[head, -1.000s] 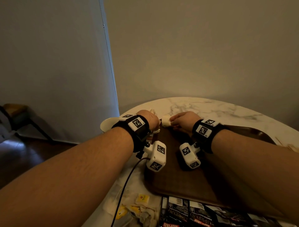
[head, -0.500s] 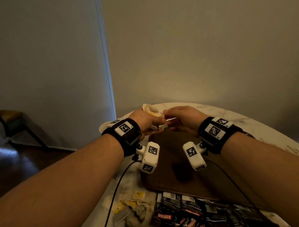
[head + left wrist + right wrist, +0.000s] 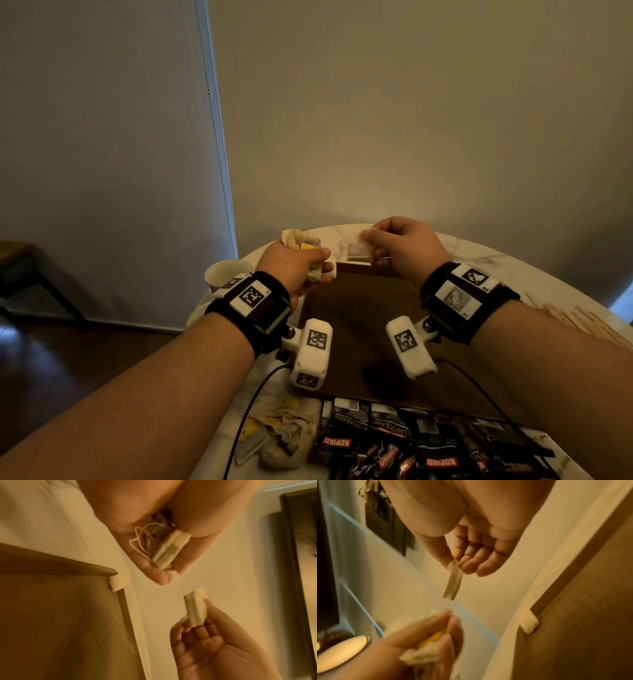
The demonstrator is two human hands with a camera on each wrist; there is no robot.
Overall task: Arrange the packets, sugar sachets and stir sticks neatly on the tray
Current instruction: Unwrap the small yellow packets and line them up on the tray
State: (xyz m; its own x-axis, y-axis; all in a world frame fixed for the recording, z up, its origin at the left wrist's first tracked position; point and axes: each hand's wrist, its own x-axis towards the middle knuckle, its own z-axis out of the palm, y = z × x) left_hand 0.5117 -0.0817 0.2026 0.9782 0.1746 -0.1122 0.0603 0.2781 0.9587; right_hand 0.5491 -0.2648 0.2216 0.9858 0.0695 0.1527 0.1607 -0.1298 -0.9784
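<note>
A brown tray (image 3: 359, 329) lies on the marble table in front of me. One white sachet (image 3: 118, 582) sits in the tray's far left corner. My left hand (image 3: 318, 265) hovers over that corner and grips a bundle of white sachets (image 3: 169, 550) with strings and yellow tags. My right hand (image 3: 368, 240) is raised beyond the tray's far edge. Between thumb and fingers it pinches a single white sachet (image 3: 358, 251), which the right wrist view shows edge-on (image 3: 453, 580). The two hands are a short way apart.
Black Kopiko packets (image 3: 428, 442) lie in a heap at the table's near edge. Left of them is a loose pile of tagged sachets (image 3: 281, 435). A white cup (image 3: 227, 274) stands left of the tray, and wooden stir sticks (image 3: 575, 322) lie at the right.
Both hands lifted from the tray's far left corner, where one sachet stays. The right hand then drew a single sachet rightward, away from the left hand's bundle.
</note>
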